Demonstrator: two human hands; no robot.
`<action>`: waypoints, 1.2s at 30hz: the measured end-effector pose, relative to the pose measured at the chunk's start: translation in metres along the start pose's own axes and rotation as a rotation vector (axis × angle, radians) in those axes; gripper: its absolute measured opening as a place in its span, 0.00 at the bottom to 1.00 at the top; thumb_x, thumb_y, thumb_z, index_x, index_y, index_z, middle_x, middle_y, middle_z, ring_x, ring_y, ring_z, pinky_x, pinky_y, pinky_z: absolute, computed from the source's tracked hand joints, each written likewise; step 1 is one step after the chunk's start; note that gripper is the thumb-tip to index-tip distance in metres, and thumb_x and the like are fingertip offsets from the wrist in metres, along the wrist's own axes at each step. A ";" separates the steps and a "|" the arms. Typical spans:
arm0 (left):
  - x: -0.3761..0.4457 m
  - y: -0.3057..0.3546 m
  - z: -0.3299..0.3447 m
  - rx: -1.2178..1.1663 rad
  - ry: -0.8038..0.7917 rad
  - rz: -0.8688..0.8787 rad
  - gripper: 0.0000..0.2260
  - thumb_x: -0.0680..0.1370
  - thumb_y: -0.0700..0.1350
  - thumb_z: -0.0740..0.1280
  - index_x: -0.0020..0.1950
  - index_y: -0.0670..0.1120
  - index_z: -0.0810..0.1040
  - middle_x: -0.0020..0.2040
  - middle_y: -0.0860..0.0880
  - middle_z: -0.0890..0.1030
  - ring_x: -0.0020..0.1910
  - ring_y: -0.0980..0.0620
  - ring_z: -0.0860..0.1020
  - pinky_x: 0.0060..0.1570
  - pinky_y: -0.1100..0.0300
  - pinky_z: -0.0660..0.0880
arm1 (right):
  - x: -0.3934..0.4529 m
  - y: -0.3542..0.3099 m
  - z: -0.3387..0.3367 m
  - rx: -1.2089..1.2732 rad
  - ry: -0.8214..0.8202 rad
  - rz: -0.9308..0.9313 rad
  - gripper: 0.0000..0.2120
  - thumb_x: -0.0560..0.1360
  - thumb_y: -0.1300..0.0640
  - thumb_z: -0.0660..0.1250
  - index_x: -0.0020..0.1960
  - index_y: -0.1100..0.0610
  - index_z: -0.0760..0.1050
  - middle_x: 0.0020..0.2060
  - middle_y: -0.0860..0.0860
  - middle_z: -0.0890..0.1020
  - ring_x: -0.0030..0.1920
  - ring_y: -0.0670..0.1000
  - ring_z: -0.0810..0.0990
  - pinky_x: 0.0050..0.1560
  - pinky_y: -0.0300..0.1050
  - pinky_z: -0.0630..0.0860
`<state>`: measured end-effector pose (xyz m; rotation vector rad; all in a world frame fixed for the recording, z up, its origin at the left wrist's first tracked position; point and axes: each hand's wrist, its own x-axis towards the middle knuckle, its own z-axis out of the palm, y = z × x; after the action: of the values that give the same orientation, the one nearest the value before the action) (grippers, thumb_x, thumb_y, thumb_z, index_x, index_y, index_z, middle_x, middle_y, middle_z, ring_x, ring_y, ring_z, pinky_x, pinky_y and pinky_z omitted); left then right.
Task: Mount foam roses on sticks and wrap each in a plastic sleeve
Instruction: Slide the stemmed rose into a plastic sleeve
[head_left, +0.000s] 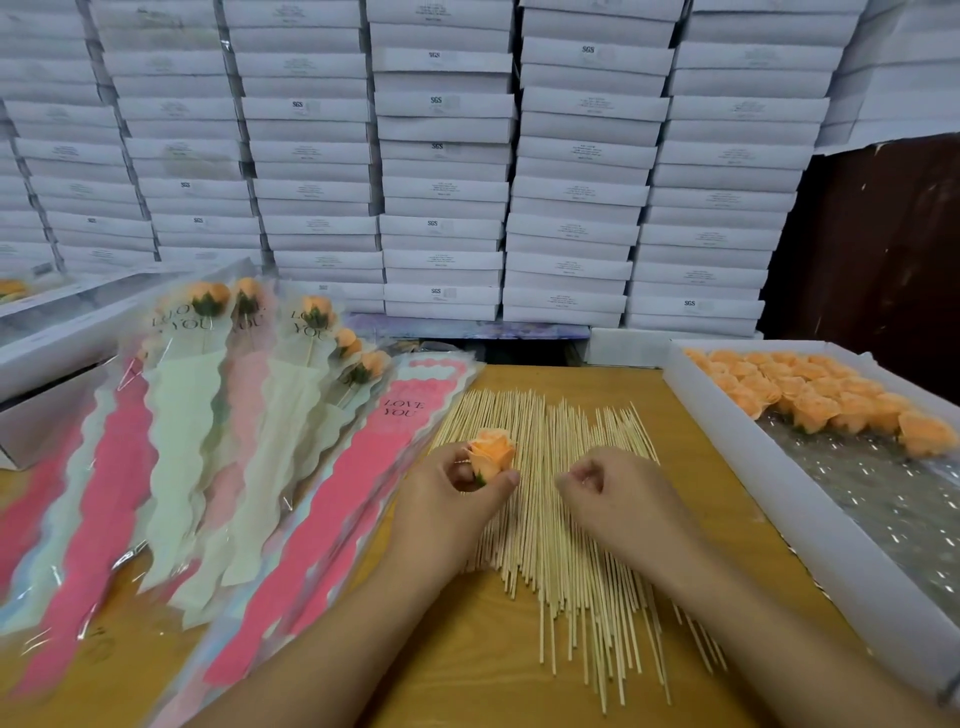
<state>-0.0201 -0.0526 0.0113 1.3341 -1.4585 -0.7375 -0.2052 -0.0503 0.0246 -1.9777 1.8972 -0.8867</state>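
My left hand (457, 493) pinches an orange foam rose (492, 454) by its green base, bloom up, above a spread pile of thin wooden sticks (561, 519) on the wooden table (457, 639). My right hand (618, 491) hovers over the same sticks with its fingers curled; I cannot tell whether a stick is between them. A pink "LOVE YOU" plastic sleeve (363, 493) lies just left of the sticks. Further left, several wrapped roses (208, 301) lie in their sleeves.
A white tray (779, 499) at the right holds several orange foam roses (821, 397) on shiny film. Stacked white boxes (441, 156) wall off the back. More white boxes (47, 338) sit at the far left.
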 end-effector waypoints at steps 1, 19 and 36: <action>0.001 -0.001 -0.001 -0.012 0.011 -0.011 0.09 0.72 0.51 0.77 0.44 0.47 0.82 0.40 0.46 0.84 0.42 0.46 0.82 0.46 0.47 0.78 | -0.001 0.000 0.005 -0.074 -0.032 -0.002 0.11 0.77 0.40 0.66 0.43 0.46 0.76 0.37 0.44 0.79 0.37 0.43 0.78 0.39 0.45 0.78; 0.003 -0.001 -0.004 -0.104 0.003 -0.059 0.10 0.72 0.49 0.78 0.43 0.43 0.83 0.39 0.41 0.82 0.34 0.53 0.77 0.38 0.53 0.75 | -0.002 -0.021 0.009 -0.099 -0.161 0.124 0.20 0.75 0.50 0.66 0.28 0.52 0.64 0.21 0.45 0.64 0.20 0.47 0.61 0.25 0.39 0.59; 0.024 -0.002 -0.031 -0.707 -0.065 -0.440 0.22 0.64 0.44 0.78 0.57 0.39 0.82 0.48 0.41 0.86 0.46 0.48 0.85 0.42 0.59 0.83 | 0.003 0.030 -0.042 0.211 -0.166 0.146 0.08 0.80 0.57 0.65 0.44 0.51 0.80 0.33 0.46 0.85 0.31 0.43 0.83 0.41 0.49 0.80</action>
<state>0.0116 -0.0709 0.0263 1.0677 -0.8103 -1.4339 -0.2543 -0.0473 0.0410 -1.7108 1.7512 -0.8184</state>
